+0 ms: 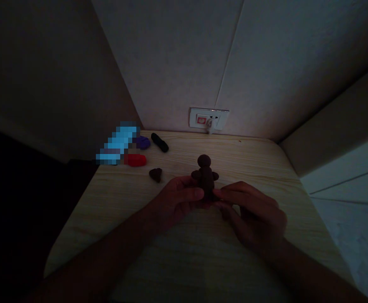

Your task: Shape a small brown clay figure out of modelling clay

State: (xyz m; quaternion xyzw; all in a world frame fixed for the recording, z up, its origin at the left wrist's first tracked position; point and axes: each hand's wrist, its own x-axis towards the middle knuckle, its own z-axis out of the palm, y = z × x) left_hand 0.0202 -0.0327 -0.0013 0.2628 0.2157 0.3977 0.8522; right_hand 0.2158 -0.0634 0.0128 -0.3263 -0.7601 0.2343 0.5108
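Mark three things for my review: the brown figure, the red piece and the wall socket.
brown figure (207, 178): head view, on its upright body
red piece (137, 160): head view, on its unblurred part
wall socket (221, 120): head view, on its faceplate

Your figure (207, 182) shows dark brown against a pale, wood-grained counter (114, 210). You see a red lump (137, 160), purple lump (144, 143), near-black stick (159, 142) and brown scrap (156, 174).

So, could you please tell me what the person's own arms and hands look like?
The left hand and right hand are ungloved. The left forearm and right forearm look bare, with no sleeve, watch or ring evident, though dim light hides fine detail.
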